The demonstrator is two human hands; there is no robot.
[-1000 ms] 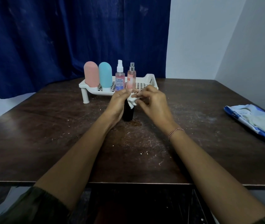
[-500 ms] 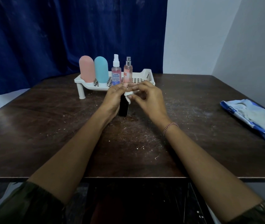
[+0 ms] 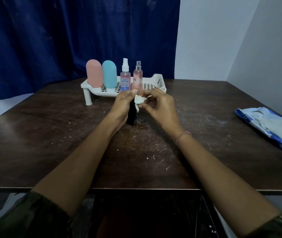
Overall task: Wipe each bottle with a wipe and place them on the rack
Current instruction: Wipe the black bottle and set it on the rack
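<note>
A small dark bottle stands upright on the table just in front of the white rack. My left hand grips its upper part. My right hand pinches a crumpled white wipe against the bottle's top. On the rack stand a pink bottle, a teal bottle, a clear spray bottle with a white nozzle and a pink spray bottle. The right part of the rack holds nothing.
A blue and white pack of wipes lies at the table's right edge. The dark wooden table is scratched and flecked with white crumbs. A blue curtain hangs behind, with white walls at the right.
My hands stay at the dark bottle's top. The wipe has bunched up more in my right fingers at the top. The camera view shifted slightly.
</note>
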